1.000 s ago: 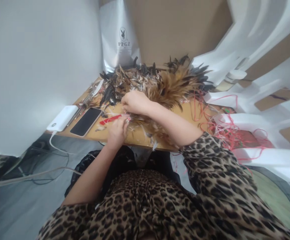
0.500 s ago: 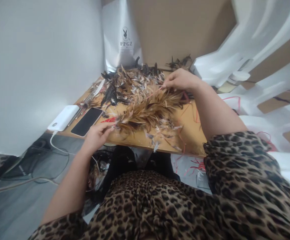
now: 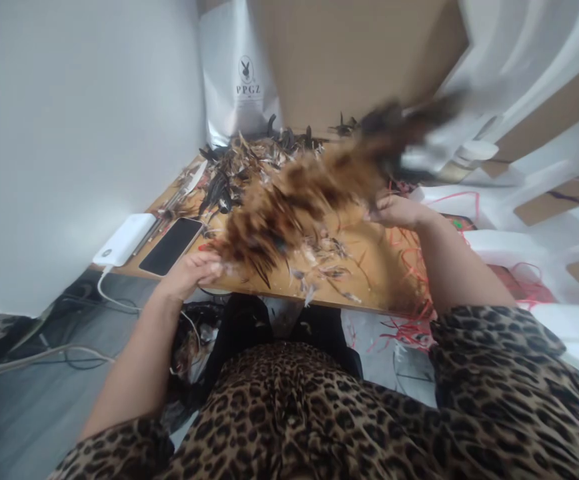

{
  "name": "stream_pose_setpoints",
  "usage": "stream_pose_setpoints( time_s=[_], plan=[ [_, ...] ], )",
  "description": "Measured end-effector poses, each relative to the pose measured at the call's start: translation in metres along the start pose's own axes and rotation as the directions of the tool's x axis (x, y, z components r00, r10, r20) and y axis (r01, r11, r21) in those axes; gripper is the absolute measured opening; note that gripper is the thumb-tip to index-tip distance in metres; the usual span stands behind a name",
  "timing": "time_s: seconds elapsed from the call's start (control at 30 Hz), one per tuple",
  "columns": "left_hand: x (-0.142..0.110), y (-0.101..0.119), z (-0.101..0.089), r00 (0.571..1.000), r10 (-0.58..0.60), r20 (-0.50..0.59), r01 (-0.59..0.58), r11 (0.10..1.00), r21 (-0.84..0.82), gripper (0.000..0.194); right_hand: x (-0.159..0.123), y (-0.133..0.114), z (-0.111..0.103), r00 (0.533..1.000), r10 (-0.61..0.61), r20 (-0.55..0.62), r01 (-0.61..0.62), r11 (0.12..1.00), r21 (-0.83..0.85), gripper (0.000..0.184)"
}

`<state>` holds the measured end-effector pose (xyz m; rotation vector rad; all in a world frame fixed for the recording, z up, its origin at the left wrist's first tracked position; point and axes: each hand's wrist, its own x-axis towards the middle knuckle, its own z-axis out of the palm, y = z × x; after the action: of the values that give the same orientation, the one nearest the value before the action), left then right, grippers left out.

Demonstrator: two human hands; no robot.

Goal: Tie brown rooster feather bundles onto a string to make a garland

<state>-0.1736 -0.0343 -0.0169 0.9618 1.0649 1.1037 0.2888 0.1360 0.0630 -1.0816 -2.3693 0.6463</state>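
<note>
My left hand [image 3: 196, 273] is closed around the near end of a long brown feather duster [image 3: 299, 203]. The duster slants up and away to the right, smeared by motion, with darker feathers at its far end. Right of its middle, my right hand [image 3: 396, 211] has its fingers pressed together; what they hold, if anything, is too blurred to make out. Behind the duster lies a heap of loose brown and black feathers [image 3: 222, 190]. Feather scraps [image 3: 326, 270] are scattered along the near part of the wooden table [image 3: 369, 270].
On the left are a phone [image 3: 172, 247] and a white power bank [image 3: 124, 239] with its cable. A silver bag [image 3: 239, 73] stands at the back. Red strands [image 3: 414, 267] hang over the right side, and a lidded jar [image 3: 474, 153] stands beyond them.
The duster has swung up off the table, its dark far end now raised to the right. My right hand has moved down and right. The pink string it held no longer shows.
</note>
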Motion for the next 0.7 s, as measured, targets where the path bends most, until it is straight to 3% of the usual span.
stream_pose_setpoints(
  time_s=[0.07,0.13,0.17,0.23,0.3,0.33,0.4,0.5,0.6,0.7],
  plan=[
    [0.002,0.001,0.003,0.999,0.044,-0.011,-0.045,0.979,-0.2,0.021,-0.002,0.007,0.001,0.978,0.166,0.128,-0.165,0.986,-0.019,0.039],
    [0.006,0.004,0.014,0.999,0.043,-0.02,-0.047,0.917,-0.396,0.021,0.001,0.007,0.005,0.895,0.4,0.199,-0.368,0.913,-0.178,0.028],
    [0.009,0.005,0.022,1.0,0.015,-0.008,-0.017,0.881,-0.473,0.021,0.004,0.003,0.009,0.856,0.479,0.195,-0.417,0.862,-0.287,0.02],
    [0.014,0.008,0.04,0.999,-0.045,0.002,0.038,0.81,-0.585,0.017,0.011,-0.015,0.021,0.843,0.522,0.129,-0.412,0.783,-0.467,0.013],
    [0.018,0.01,0.058,0.996,-0.09,0.013,0.077,0.758,-0.647,0.014,0.018,-0.045,0.039,0.896,0.442,0.045,-0.372,0.8,-0.471,0.017],
    [0.02,0.01,0.066,0.995,-0.102,0.015,0.085,0.736,-0.671,0.014,0.022,-0.062,0.05,0.928,0.371,0.011,-0.34,0.86,-0.382,0.019],
    [0.023,0.011,0.079,0.993,-0.117,0.025,0.1,0.701,-0.706,0.013,0.028,-0.098,0.074,0.981,0.195,-0.006,-0.195,0.98,-0.038,0.023],
    [0.025,0.012,0.092,0.989,-0.141,0.034,0.121,0.682,-0.722,0.012,0.034,-0.141,0.112,0.999,0.043,0.009,-0.043,0.918,0.395,0.029],
    [0.026,0.013,0.097,0.987,-0.158,0.006,0.116,0.696,-0.709,0.013,0.038,-0.161,0.144,0.998,0.027,0.05,-0.049,0.858,0.511,0.028],
    [0.024,0.012,0.096,0.989,-0.148,-0.009,0.1,0.71,-0.697,0.011,0.041,-0.163,0.165,0.999,0.027,0.025,-0.036,0.844,0.535,0.024]
  ],
)
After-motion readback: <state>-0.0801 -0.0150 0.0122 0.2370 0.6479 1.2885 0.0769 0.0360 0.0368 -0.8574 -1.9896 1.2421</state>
